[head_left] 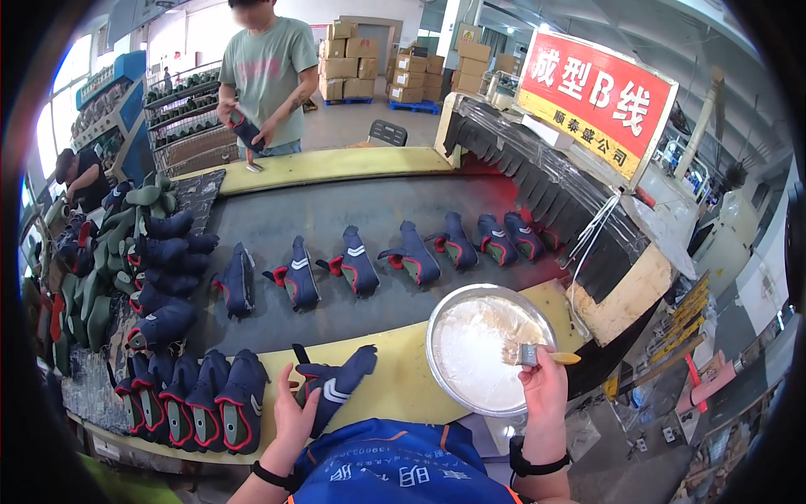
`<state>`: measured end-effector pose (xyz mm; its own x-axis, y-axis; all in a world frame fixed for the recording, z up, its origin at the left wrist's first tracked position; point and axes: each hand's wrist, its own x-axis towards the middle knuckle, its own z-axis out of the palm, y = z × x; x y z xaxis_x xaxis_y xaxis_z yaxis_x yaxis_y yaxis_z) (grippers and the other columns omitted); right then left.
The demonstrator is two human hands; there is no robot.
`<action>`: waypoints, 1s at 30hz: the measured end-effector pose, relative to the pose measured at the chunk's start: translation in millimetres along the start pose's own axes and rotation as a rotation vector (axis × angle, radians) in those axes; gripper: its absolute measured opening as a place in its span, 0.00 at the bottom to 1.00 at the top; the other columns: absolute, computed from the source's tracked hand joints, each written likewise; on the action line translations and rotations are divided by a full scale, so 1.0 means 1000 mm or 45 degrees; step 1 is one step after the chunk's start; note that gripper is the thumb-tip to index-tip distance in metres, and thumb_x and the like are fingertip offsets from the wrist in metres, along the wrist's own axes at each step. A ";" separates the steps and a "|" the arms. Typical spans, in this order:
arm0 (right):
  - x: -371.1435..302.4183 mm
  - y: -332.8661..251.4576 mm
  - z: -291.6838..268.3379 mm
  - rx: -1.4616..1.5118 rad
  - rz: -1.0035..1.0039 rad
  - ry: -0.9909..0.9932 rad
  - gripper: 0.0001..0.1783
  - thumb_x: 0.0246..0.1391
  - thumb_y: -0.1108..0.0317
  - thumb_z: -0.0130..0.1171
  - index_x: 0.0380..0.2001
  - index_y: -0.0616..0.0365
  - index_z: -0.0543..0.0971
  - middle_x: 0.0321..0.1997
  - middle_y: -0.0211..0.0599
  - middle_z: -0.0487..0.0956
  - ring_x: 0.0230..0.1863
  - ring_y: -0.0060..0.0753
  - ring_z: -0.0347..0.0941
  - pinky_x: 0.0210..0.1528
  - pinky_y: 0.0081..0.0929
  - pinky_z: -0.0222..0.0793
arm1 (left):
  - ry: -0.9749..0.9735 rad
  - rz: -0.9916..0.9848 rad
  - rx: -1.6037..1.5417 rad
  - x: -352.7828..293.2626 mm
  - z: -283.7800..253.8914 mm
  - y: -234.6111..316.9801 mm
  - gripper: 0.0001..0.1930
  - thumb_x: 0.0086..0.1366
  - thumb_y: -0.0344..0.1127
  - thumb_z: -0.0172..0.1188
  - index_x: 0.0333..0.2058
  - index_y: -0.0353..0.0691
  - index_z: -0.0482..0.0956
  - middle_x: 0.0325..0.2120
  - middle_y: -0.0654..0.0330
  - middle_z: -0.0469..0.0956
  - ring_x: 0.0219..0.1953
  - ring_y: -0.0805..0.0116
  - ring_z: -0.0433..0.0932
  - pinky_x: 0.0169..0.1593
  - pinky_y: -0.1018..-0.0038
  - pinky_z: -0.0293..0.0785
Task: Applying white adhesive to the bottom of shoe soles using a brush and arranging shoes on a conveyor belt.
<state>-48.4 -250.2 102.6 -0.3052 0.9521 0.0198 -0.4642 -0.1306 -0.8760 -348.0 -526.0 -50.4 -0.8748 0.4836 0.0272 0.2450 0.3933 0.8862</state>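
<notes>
A navy shoe upper (337,388) with white stripes and a green last inside is tilted in front of me at the table's near edge. My left hand (294,413) grips it at its left end, the fingers partly behind it. In my right hand (546,388) is a paintbrush (529,354) with a yellow handle, held by the fingers. Its bristles are over a round metal basin (433,344) of thick white paste (474,353), touching or just above the paste. Several similar navy shoe uppers (239,401) with red trim stand in a row left of my left hand.
Beyond the yellow ledge (403,365), a dark conveyor belt (252,197) carries a row of shoe uppers (359,262) toward a curtained machine opening (520,168). More uppers and green lasts (96,286) pile up at left. Across the belt, a person (273,76) holds another upper.
</notes>
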 end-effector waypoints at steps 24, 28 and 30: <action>-0.019 -0.009 0.016 -0.050 0.049 0.110 0.07 0.63 0.68 0.60 0.43 0.55 0.78 0.36 0.27 0.77 0.30 0.20 0.73 0.32 0.20 0.73 | -0.185 0.204 0.549 -0.019 -0.001 0.016 0.52 0.45 0.42 0.71 0.70 0.49 0.55 0.45 0.45 0.69 0.47 0.41 0.74 0.51 0.52 0.74; -0.018 -0.009 0.019 -0.057 0.052 0.142 0.08 0.62 0.67 0.62 0.43 0.55 0.78 0.34 0.25 0.77 0.30 0.18 0.73 0.31 0.20 0.73 | -0.263 0.289 0.574 -0.018 -0.008 0.021 0.54 0.45 0.42 0.72 0.71 0.50 0.53 0.47 0.43 0.69 0.49 0.39 0.74 0.53 0.52 0.73; -0.014 -0.005 0.016 -0.109 -0.038 0.184 0.08 0.61 0.67 0.63 0.42 0.56 0.79 0.34 0.26 0.77 0.29 0.16 0.73 0.31 0.20 0.73 | -0.283 0.321 0.483 -0.016 -0.008 0.015 0.56 0.45 0.41 0.72 0.72 0.50 0.51 0.48 0.41 0.70 0.51 0.37 0.74 0.54 0.52 0.73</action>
<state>-55.2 -267.0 114.9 -0.1669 0.9858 -0.0180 -0.3968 -0.0838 -0.9141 -333.4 -533.5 -33.7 -0.6690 0.7386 0.0830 0.6079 0.4794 0.6330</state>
